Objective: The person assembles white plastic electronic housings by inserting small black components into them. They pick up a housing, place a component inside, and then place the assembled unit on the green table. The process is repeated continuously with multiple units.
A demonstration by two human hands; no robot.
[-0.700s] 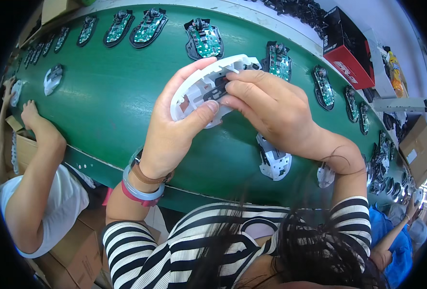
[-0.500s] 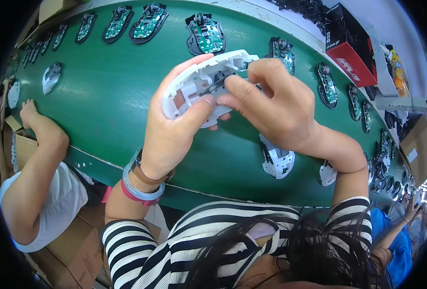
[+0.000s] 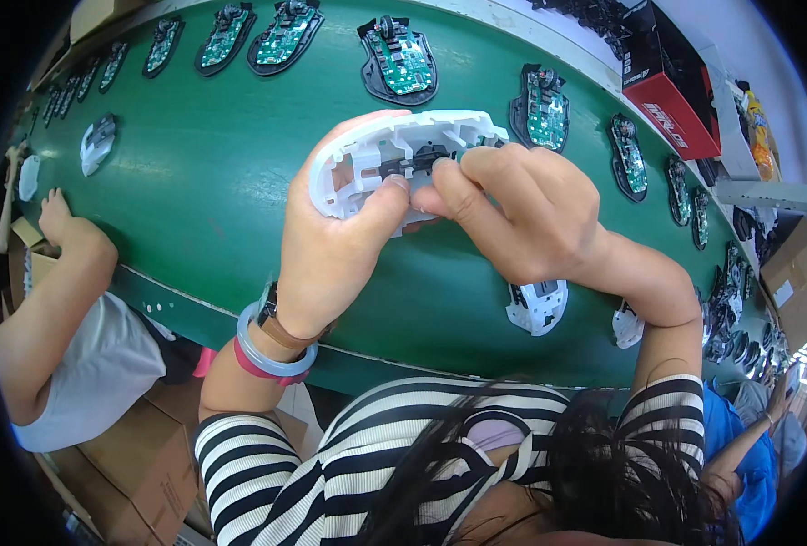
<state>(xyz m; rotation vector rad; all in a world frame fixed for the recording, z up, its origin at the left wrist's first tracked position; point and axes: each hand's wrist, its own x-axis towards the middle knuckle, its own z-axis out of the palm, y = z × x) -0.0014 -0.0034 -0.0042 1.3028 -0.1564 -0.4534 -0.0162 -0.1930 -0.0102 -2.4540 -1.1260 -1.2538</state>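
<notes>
A white computer mouse shell (image 3: 340, 187) is held up above the table, its hollow, ribbed inside facing me. My left hand (image 3: 331, 237) is closed around its left end, with the thumb pressing near the middle of the inside. Inside the shell lies a small black plastic part (image 3: 422, 162), set lengthwise among the ribs. My right hand (image 3: 531, 205) has its fingers curled, and the thumb and fingertips pinch at the right end of that black part. Its exact seating is partly covered by my fingers. Below my right hand another white mouse shell (image 3: 540, 309) rests on the table.
Along the far edge of the green table (image 3: 194, 182) stand several mouse bases with green circuit boards (image 3: 402, 68). A white-and-grey shell (image 3: 99, 144) lies at left, near a co-worker's arm (image 3: 67, 246). A black-and-red box (image 3: 667, 91) stands at the back right.
The shell has tilted closer to level, and its right end has swung down. The black part now lies flatter along the shell. My right hand has shifted slightly right and down.
</notes>
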